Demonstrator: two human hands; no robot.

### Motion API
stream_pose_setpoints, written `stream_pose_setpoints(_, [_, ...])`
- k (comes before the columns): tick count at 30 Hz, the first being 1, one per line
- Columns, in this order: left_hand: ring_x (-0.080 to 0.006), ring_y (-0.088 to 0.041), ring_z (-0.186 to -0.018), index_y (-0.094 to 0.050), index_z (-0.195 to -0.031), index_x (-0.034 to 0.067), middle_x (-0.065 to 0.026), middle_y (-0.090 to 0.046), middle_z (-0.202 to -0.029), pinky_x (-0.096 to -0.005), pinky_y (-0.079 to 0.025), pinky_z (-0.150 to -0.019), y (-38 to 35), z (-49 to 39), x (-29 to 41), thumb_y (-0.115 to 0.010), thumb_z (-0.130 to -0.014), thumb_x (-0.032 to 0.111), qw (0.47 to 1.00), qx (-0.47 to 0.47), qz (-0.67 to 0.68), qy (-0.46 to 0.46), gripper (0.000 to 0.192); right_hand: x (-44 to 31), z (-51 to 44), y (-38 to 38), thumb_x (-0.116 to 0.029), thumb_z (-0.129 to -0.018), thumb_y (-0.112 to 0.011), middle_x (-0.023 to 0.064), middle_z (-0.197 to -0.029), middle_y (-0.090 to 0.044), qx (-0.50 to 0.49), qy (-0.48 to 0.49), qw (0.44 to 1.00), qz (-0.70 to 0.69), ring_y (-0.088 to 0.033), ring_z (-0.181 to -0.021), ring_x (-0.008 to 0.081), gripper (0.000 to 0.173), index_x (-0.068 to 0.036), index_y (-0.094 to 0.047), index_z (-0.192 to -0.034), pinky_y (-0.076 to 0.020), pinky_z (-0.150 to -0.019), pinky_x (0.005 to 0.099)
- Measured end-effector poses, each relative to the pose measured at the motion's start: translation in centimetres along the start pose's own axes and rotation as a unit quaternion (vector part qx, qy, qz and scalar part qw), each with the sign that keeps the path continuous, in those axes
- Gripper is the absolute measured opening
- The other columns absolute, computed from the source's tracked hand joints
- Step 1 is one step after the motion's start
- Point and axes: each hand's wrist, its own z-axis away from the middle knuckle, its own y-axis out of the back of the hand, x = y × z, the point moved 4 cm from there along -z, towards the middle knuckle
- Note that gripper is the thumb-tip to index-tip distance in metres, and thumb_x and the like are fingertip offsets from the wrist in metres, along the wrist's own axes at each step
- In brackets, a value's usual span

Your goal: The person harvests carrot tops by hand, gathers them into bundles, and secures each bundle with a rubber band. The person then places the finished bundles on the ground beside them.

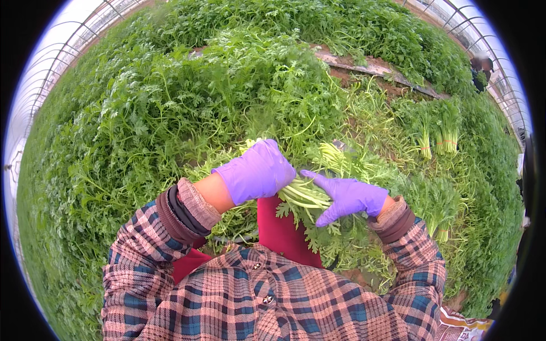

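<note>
My left hand (261,171), in a purple glove, is closed around a bunch of leafy greens (303,195), which look like crown daisy. Pale stem ends show just beyond the fist, while stalks and lobed leaves come out on its right side. My right hand (350,197), gloved the same way, has thumb and fingers spread about those stalks; whether it touches them I cannot tell. Right behind it lies a heap of cut greens (335,158), pale stem ends facing left. Below the bunch, the leaves hang partly over my red trouser leg (283,234).
Dense standing greens (170,102) fill the left and far side. Tied bundles (445,136) with red bands lie at right, another (442,233) nearer. Plastic film (371,68) edges the soil. A printed bag (463,326) sits lower right. A person (481,72) is far right under greenhouse hoops (55,55).
</note>
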Motion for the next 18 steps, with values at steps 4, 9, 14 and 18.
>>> stream_pose_setpoints(4, [-0.0306, -0.062, -0.056, -0.062, -0.068, 0.01, -0.008, -0.059, -0.058, -0.0405, -0.047, -0.051, -0.2, -0.7, -0.5, -0.063, -0.065, 0.012, 1.0, -0.026, 0.001, -0.017, 0.003, 1.3, -0.6, -2.5, -0.03, -0.062, -0.086, 0.0266, -0.127, -0.054, 0.11, -0.115, 0.984, 0.079, -0.053, -0.119, 0.037, 0.115, 0.0, -0.016, -0.148, -0.04, -0.102, 0.0381])
stream_pose_setpoints(9, [-0.0312, -0.064, -0.06, -0.063, -0.07, 0.011, -0.0081, -0.062, -0.061, -0.0418, -0.048, -0.052, -0.2, -1.4, -0.7, -0.062, -0.065, 0.011, 0.996, -0.089, 0.006, -0.017, 0.006, 1.8, -0.5, -5.2, -0.016, -0.06, -0.083, 0.0247, -0.127, -0.054, 0.253, 0.01, 0.967, -0.005, -0.053, -0.119, 0.036, 0.11, 0.001, -0.018, -0.147, -0.0409, -0.102, 0.0381])
stream_pose_setpoints(14, [-0.0326, -0.066, -0.074, -0.067, -0.087, 0.015, -0.0091, -0.066, -0.074, -0.0432, -0.051, -0.061, 0.1, -2.0, -1.4, -0.063, -0.069, 0.014, 0.986, -0.16, 0.037, -0.003, 0.018, 3.3, -1.4, -4.3, -0.005, -0.062, -0.075, 0.0233, -0.11, -0.062, 0.263, -0.022, 0.964, 0.026, -0.062, -0.101, 0.036, 0.098, -0.01, -0.026, -0.147, -0.0494, -0.087, 0.0401])
stream_pose_setpoints(18, [-0.0342, -0.066, -0.084, -0.066, -0.1, 0.016, -0.012, -0.068, -0.086, -0.0439, -0.052, -0.07, 1.4, -1.1, -3.8, -0.064, -0.069, 0.017, 0.975, -0.168, 0.132, 0.066, 0.031, 3.0, -2.3, -0.4, 0.001, -0.068, -0.066, 0.0179, -0.104, -0.065, 0.267, 0.003, 0.963, 0.032, -0.064, -0.097, 0.0308, 0.074, -0.013, -0.045, -0.137, -0.0499, -0.082, 0.0381])
